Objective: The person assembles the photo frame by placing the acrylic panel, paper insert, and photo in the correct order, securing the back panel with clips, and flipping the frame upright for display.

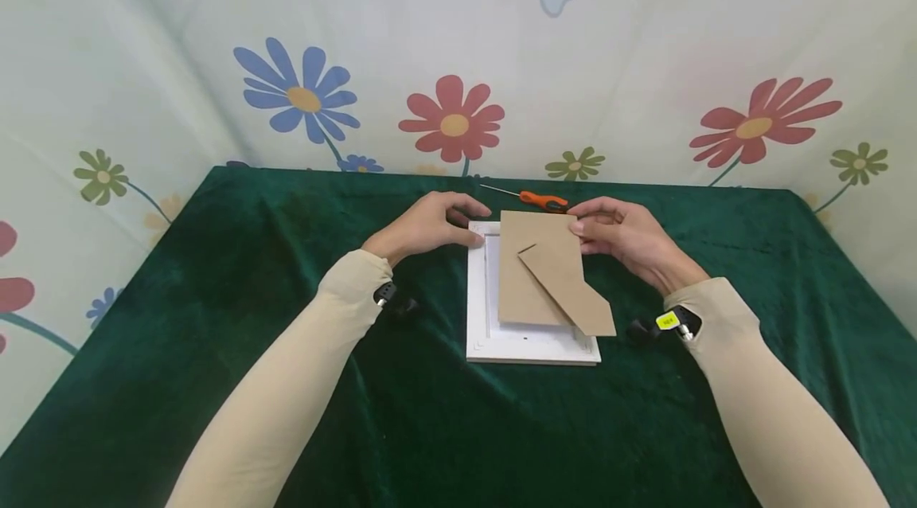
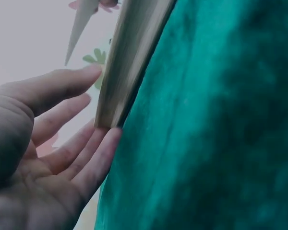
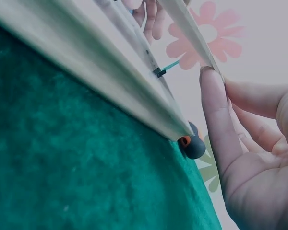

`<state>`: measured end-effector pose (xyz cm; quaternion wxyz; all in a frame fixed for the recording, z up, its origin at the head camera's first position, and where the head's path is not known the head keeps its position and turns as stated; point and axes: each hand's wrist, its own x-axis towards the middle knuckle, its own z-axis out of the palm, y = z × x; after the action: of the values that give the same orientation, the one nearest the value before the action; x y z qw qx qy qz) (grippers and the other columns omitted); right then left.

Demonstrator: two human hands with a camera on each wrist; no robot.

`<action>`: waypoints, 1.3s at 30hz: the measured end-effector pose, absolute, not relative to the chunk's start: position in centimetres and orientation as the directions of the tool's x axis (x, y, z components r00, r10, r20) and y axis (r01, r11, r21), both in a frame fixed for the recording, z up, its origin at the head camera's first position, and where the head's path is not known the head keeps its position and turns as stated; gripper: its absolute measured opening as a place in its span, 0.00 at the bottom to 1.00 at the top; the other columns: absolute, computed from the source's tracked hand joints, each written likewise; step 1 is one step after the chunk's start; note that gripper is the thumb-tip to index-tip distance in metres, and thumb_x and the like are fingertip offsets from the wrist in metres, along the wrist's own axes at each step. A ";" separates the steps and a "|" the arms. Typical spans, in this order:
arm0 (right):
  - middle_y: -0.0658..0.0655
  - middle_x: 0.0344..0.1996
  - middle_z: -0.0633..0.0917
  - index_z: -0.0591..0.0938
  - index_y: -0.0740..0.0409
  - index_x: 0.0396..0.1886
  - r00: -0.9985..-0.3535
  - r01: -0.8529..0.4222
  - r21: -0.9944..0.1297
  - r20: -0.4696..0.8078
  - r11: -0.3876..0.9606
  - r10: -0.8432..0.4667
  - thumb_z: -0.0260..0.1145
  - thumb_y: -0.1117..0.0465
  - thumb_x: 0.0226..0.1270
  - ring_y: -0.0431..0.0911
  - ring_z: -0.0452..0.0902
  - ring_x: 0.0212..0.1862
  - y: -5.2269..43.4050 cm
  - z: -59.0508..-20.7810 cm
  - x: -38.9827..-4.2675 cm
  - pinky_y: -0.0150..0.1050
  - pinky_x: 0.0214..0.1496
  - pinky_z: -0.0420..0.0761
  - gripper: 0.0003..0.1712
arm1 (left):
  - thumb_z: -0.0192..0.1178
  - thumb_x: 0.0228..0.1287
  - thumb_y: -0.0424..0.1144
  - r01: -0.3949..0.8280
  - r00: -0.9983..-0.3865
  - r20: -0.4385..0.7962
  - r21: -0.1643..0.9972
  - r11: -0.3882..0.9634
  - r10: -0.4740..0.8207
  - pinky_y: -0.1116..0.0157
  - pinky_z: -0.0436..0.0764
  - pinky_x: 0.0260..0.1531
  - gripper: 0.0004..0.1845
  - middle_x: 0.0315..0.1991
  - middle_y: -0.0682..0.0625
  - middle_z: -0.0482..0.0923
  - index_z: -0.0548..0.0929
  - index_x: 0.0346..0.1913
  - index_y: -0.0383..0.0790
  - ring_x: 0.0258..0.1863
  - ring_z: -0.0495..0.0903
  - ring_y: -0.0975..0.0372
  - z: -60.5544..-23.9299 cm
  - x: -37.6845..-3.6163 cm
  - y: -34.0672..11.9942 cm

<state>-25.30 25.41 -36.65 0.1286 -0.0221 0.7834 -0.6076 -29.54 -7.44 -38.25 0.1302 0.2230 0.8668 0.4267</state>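
Observation:
A white picture frame (image 1: 476, 317) lies face down on the green cloth. On it sits a brown backing board (image 1: 526, 277) with a fold-out stand (image 1: 573, 297); the board's far end is raised off the frame. My left hand (image 1: 458, 223) rests with straight fingers (image 2: 93, 148) against the frame's far left corner (image 2: 129, 52). My right hand (image 1: 583, 225) pinches the board's far right corner. In the right wrist view the thumb tip (image 3: 209, 81) meets the board's thin edge (image 3: 187, 28) above the frame (image 3: 101, 72).
An orange-handled screwdriver (image 1: 543, 200) lies just behind the frame, and its handle end (image 3: 192, 146) shows by the frame's corner. The green cloth (image 1: 286, 381) covers the table. Flowered sheets (image 1: 451, 54) hang behind it and at both sides.

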 end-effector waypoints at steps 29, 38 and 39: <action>0.57 0.49 0.85 0.74 0.71 0.69 -0.930 0.232 -0.949 -0.282 0.214 -0.238 0.66 0.64 0.80 0.43 0.86 0.42 25.6 -36.9 -24.1 0.34 0.50 0.87 0.25 | 0.74 0.69 0.42 0.276 -0.873 -0.005 0.820 0.502 0.489 0.52 0.81 0.62 0.29 0.65 0.45 0.80 0.81 0.71 0.44 0.62 0.78 0.52 -39.2 -26.8 -8.2; 0.60 0.52 0.84 0.74 0.70 0.70 -0.921 0.256 -0.934 -0.314 0.249 -0.232 0.66 0.63 0.81 0.44 0.86 0.42 24.4 -36.5 -24.2 0.35 0.51 0.87 0.25 | 0.74 0.69 0.43 0.259 -0.879 -0.017 0.822 0.507 0.476 0.50 0.80 0.63 0.30 0.68 0.45 0.77 0.80 0.72 0.45 0.64 0.77 0.51 -39.0 -26.5 -8.4; 0.60 0.53 0.84 0.74 0.71 0.71 -0.920 0.255 -0.933 -0.315 0.255 -0.233 0.66 0.63 0.81 0.44 0.86 0.42 24.3 -36.4 -24.2 0.35 0.51 0.87 0.26 | 0.74 0.69 0.42 0.257 -0.880 -0.017 0.823 0.506 0.475 0.50 0.80 0.63 0.30 0.68 0.45 0.77 0.80 0.72 0.45 0.64 0.77 0.50 -39.0 -26.5 -8.4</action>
<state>-24.16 24.28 -36.37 0.1997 0.0072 0.7667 -0.6101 -26.46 -8.44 -38.99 0.1214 0.2129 0.8594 0.4488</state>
